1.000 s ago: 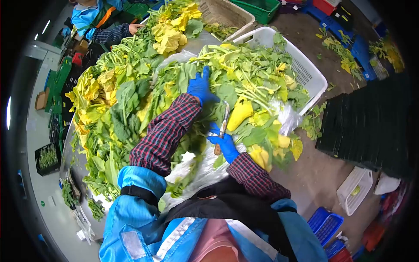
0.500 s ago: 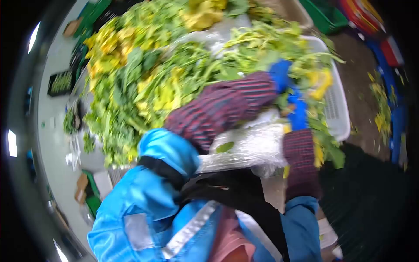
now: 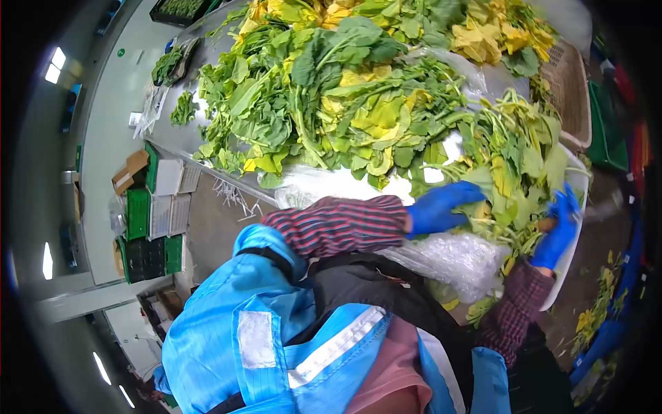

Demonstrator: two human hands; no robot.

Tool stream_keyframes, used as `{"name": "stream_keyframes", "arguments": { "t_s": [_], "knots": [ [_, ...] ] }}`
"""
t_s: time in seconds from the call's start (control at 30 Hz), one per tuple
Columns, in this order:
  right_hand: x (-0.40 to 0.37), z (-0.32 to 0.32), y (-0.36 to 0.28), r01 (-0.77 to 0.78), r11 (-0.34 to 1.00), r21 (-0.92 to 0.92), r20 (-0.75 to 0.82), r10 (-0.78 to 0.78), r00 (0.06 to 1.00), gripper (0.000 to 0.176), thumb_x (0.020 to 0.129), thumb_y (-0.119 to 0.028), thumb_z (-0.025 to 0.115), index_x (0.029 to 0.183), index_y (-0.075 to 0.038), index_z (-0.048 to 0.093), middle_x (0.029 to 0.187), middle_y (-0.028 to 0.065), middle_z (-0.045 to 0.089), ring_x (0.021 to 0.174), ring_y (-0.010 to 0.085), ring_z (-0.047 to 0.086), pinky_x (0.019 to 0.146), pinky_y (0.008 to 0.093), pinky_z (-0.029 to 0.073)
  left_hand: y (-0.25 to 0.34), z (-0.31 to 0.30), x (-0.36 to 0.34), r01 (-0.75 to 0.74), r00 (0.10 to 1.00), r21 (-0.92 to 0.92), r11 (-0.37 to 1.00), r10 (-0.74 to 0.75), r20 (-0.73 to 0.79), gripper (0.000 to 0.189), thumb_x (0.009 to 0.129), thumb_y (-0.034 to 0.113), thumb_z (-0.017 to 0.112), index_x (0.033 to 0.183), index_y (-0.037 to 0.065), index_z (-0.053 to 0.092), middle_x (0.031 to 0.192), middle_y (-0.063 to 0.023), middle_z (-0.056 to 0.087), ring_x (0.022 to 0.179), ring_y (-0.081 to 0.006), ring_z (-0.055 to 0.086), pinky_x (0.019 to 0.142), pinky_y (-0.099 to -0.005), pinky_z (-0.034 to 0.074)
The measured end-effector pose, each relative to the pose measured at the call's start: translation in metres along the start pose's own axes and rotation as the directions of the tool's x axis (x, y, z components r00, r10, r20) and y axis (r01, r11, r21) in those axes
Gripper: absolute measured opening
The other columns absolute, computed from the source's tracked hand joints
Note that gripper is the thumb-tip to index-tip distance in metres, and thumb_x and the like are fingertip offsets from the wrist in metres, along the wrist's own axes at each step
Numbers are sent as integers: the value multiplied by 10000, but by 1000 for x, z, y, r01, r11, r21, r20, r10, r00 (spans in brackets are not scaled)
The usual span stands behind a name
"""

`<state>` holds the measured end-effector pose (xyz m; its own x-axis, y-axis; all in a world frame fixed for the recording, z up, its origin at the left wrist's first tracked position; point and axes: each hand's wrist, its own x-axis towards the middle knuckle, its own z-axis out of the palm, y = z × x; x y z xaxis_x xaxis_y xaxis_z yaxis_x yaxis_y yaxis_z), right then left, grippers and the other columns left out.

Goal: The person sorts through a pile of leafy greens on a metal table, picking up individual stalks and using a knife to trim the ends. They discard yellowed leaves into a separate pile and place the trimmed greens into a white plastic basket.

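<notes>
My left hand (image 3: 445,207), in a blue glove, reaches across the plastic with fingers stretched over the edge of the leafy greens (image 3: 510,200). On the other side of these greens, my right hand (image 3: 557,231), also gloved, has its fingers apart and touches the leaves by the crate's right wall. The green and yellowing leaves heap over a white plastic crate (image 3: 578,207). Clear plastic wrap (image 3: 455,259) lies crumpled in front of my left hand. Leaves hide some of my fingertips.
A large pile of greens (image 3: 310,103) covers much of the metal table (image 3: 207,145). Behind the white crate stand a beige basket (image 3: 569,90) and a green crate (image 3: 607,131). Stacked crates (image 3: 162,214) stand at left. Fallen leaves (image 3: 596,310) lie on the floor at right.
The view has swung, so the pile sits higher and further right. My hands, close together before among the leaves, are now further apart, on either side of the greens.
</notes>
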<state>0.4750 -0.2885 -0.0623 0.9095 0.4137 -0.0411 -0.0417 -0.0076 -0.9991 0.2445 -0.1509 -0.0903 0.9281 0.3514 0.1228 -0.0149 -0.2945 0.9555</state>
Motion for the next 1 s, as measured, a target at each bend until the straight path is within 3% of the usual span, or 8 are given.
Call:
{"name": "stream_keyframes", "arguments": {
  "t_s": [0.07, 0.13, 0.23, 0.37, 0.4, 0.53, 0.87, 1.0],
  "knots": [
    [-17, 80, 7, -190, 970, 154, 308, 135, 942, 338, 784, -119, 571, 1105, -14, 581, 989, 33, 608, 688, 52, 497, 609, 177, 380, -11, -50, -22, -105, 985, 402, 909, 152, -86, 616, 708, 92, 676, 1274, 85, 432, 1234, -153, 455, 1154, -320, 432, 992, -391, 335],
    [-35, 146, 20, -502, 865, -7, 498, 439, 748, 409, 765, -192, 655, 1134, -48, 550, 991, 6, 588, 676, 60, 465, 583, 201, 391, -31, -106, -23, 76, 949, 209, 975, -7, -314, 708, 693, 109, 701, 1314, 65, 362, 1250, -163, 444, 1137, -327, 453, 993, -410, 328],
    [-52, 223, 77, -637, 770, -45, 431, 590, 683, 510, 732, -322, 716, 1125, -72, 508, 934, -14, 539, 678, 94, 460, 623, 303, 416, -4, -180, 1, 200, 854, 812, 548, 308, -419, 807, 648, 219, 748, 1316, 42, 331, 1183, -181, 487, 1064, -322, 502, 930, -429, 379],
    [-44, 282, 109, -726, 676, 126, 276, 679, 680, 344, 749, -447, 686, 863, -164, 529, 447, -58, 299, 350, 106, 325, 359, 265, 266, -62, -178, 16, 428, 903, 782, 452, -240, -356, 865, 619, 409, 717, 1271, -31, 358, 787, -179, 590, 736, -325, 581, 699, -419, 447],
    [-37, 273, 102, -864, 449, 229, 491, 713, 501, 301, 807, -398, 630, 942, -137, 565, 444, -38, 372, 354, 100, 377, 415, 298, 363, -68, -158, 15, 440, 897, 763, 474, -277, -346, 845, 642, 396, 701, 1268, -50, 353, 761, -183, 589, 715, -329, 583, 678, -408, 447],
    [-39, 237, 78, -758, 507, 411, 628, 445, 639, 270, 827, -162, 577, 1078, -62, 555, 1025, 71, 601, 934, 209, 565, 877, 358, 449, -25, -105, 20, 250, 903, 652, 716, 71, -424, 734, 717, 343, 638, 1252, -75, 358, 718, -148, 583, 676, -308, 573, 623, -401, 414],
    [-8, 66, -34, -238, 956, 174, 346, 167, 923, 258, 781, -178, 556, 963, 1, 588, 942, 104, 614, 840, 206, 588, 822, 352, 472, 89, -40, 38, -201, 940, 513, 835, 311, -137, 837, 652, 239, 617, 1256, -197, 235, 694, -157, 529, 611, -278, 537, 623, -394, 358],
    [0, 15, -53, -444, 839, 315, 483, 261, 836, 327, 839, -236, 496, 1082, -27, 561, 1022, 108, 613, 898, 224, 593, 845, 380, 467, 98, -49, 29, -442, 895, 87, 893, 445, -25, 807, 667, 214, 633, 1348, 4, 254, 738, -155, 552, 670, -341, 564, 665, -438, 429]
  ]
}}
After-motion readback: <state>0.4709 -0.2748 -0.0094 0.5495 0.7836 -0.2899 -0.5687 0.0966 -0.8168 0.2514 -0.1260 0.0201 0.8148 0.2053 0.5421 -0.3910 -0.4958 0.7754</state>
